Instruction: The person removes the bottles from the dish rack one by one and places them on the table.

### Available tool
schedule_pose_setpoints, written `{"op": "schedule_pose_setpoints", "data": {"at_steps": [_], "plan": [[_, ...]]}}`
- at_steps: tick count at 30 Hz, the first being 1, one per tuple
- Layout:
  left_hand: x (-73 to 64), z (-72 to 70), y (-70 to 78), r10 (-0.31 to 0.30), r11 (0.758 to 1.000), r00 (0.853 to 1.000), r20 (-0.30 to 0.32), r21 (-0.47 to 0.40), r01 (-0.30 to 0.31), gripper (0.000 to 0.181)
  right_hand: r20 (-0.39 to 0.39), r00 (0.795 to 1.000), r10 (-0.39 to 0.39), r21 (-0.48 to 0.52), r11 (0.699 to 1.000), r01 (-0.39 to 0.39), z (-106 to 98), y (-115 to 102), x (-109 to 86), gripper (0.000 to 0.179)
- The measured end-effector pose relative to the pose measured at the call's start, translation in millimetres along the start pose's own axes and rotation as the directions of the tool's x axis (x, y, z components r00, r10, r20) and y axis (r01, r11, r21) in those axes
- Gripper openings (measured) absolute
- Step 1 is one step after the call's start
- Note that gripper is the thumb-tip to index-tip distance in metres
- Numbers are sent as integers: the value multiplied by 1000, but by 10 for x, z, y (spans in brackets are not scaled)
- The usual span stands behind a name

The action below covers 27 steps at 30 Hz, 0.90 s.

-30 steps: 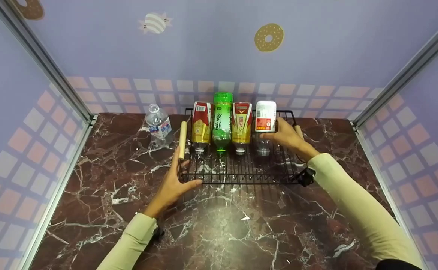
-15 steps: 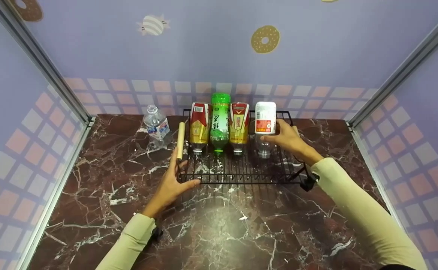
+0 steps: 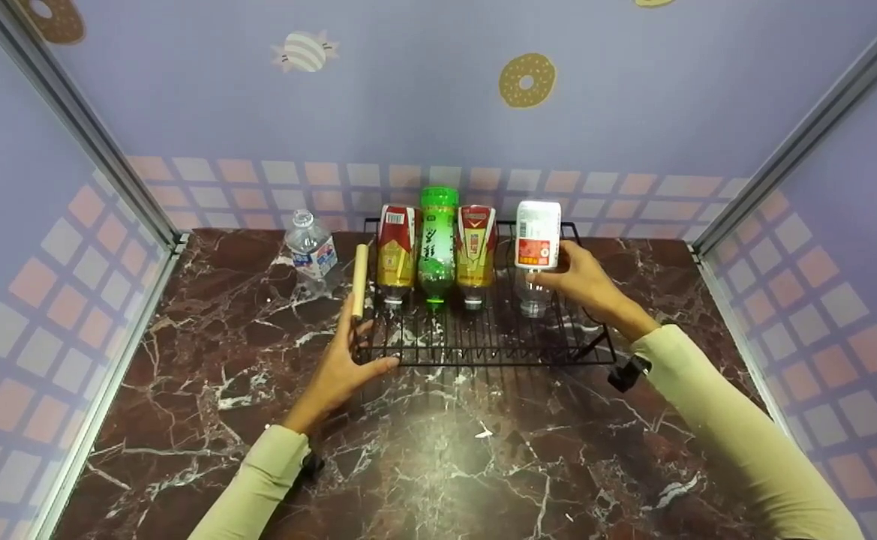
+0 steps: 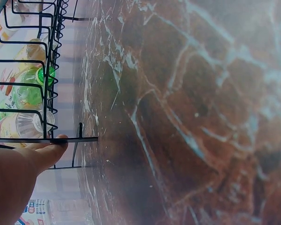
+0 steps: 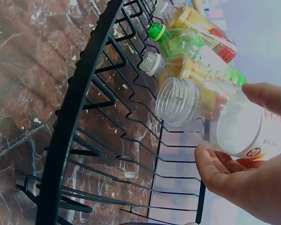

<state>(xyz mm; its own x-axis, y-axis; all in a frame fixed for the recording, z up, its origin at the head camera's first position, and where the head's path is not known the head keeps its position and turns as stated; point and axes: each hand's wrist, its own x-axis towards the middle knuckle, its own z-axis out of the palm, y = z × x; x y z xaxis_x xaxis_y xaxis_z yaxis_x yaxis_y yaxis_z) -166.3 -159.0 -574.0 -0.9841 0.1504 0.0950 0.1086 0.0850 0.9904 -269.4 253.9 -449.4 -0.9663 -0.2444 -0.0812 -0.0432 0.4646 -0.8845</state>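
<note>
A clear plastic bottle with a white and red label (image 3: 538, 231) is tilted neck down over the right end of the black wire rack (image 3: 483, 365). My right hand (image 3: 592, 283) grips it from the right side, thumb and fingers around its body; its open threaded neck (image 5: 178, 101) shows in the right wrist view. My left hand (image 3: 337, 375) holds the rack's front left corner, with the thumb along the front wire. On the rack lean a red and yellow bottle (image 3: 396, 251), a green bottle (image 3: 436, 251) and another red and yellow bottle (image 3: 476, 251), all necks toward the front.
An uncapped clear bottle with a blue and white label (image 3: 312, 251) stands on the dark marbled tabletop (image 3: 438, 457), left of the rack. The rack's left side has a pale wooden handle (image 3: 360, 281). Patterned walls enclose the back and both sides.
My right hand has shifted slightly to the right with the clear bottle, widening the gap from the neighbouring red and yellow bottle. The left hand stays on the rack's corner.
</note>
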Motion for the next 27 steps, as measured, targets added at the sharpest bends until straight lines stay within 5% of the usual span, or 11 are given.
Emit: {"op": "schedule_pose_setpoints", "data": {"at_steps": [19, 27], "plan": [[6, 3, 3, -10, 1000, 1000, 3, -8, 10, 136, -16, 999, -29, 20, 999, 29, 31, -54, -194, 75], [2, 1, -6, 5, 1000, 1000, -5, 9, -4, 136, -17, 994, -110, -32, 993, 110, 89, -112, -317, 76]]}}
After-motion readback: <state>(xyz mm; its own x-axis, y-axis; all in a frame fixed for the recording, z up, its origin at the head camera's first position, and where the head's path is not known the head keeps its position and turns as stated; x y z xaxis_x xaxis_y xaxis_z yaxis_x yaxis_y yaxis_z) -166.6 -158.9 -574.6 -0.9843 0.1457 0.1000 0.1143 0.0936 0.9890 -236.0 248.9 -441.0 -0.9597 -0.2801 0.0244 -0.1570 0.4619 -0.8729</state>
